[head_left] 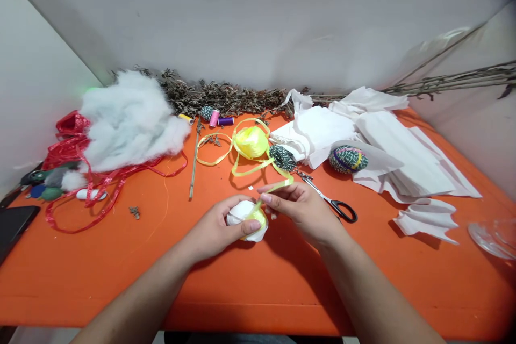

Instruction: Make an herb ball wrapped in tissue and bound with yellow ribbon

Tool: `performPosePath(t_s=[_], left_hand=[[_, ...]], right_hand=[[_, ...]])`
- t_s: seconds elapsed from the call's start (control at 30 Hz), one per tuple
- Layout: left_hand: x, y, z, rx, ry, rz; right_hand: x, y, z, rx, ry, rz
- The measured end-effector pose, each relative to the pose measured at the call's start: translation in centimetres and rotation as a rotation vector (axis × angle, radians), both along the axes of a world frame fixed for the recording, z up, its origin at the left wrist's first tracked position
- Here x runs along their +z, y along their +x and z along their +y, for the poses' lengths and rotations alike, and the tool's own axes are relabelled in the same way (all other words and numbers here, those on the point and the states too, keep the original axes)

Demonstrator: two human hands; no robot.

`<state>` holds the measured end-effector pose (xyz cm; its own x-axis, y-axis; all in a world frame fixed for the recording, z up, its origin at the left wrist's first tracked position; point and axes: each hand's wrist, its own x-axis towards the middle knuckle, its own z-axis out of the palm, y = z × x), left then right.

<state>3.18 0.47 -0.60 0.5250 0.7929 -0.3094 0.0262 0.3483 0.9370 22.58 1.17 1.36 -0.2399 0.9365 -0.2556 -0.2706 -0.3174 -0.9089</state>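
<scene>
A rounded white ball [241, 213], partly wrapped in yellow ribbon, sits in my left hand [220, 228], whose fingers close round it with the thumb pressing on the wrapped part. My right hand [302, 207] pinches the yellow ribbon [278, 187] between thumb and fingers, just right of the ball. From there the ribbon runs up in loose loops to a yellow ribbon bundle [251, 142] on the table. Behind my right hand lies a pair of scissors [342, 209] with black handles, its blades partly hidden. What the ball is made of inside is hidden.
White fluffy stuffing [129, 123] and shiny red ribbon [108, 183] lie left on the orange table [121, 279]. Thread spools [226, 121] and dried stems [226, 97] are at the back. White paper sheets [407, 156], a yarn-wrapped ball [348, 159] and a clear container [492, 239] are right.
</scene>
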Motion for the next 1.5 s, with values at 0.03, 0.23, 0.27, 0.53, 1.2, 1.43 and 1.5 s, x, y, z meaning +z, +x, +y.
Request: performPosePath(t_s=[0.03, 0.23, 0.27, 0.53, 1.2, 1.43, 1.5], left_hand=[[0.0, 0.0, 0.0, 0.008, 0.000, -0.011], [-0.3, 0.1, 0.0, 0.009, 0.009, -0.008], [-0.3, 0.1, 0.0, 0.009, 0.008, 0.001], [-0.4, 0.1, -0.1, 0.001, 0.001, 0.024], [0.4, 0.3, -0.5, -0.061, 0.013, -0.065], [0.1, 0.1, -0.5, -0.041, 0.005, 0.052], [0.2, 0.1, -0.5, -0.029, 0.028, 0.070]], right_hand=[[0.0, 0.0, 0.0, -0.008, -0.004, -0.005], [-0.1, 0.0, 0.0, 0.048, 0.012, 0.031], [-0.1, 0.1, 0.0, 0.072, 0.014, 0.033], [-0.3, 0.2, 0.3, 0.087, -0.010, 0.074], [-0.2, -0.4, 0.1, 0.054, -0.026, 0.015], [0.0, -0.2, -0.1, 0.148, -0.051, 0.081], [0.0, -0.3, -0.1, 0.146, -0.079, 0.117]])
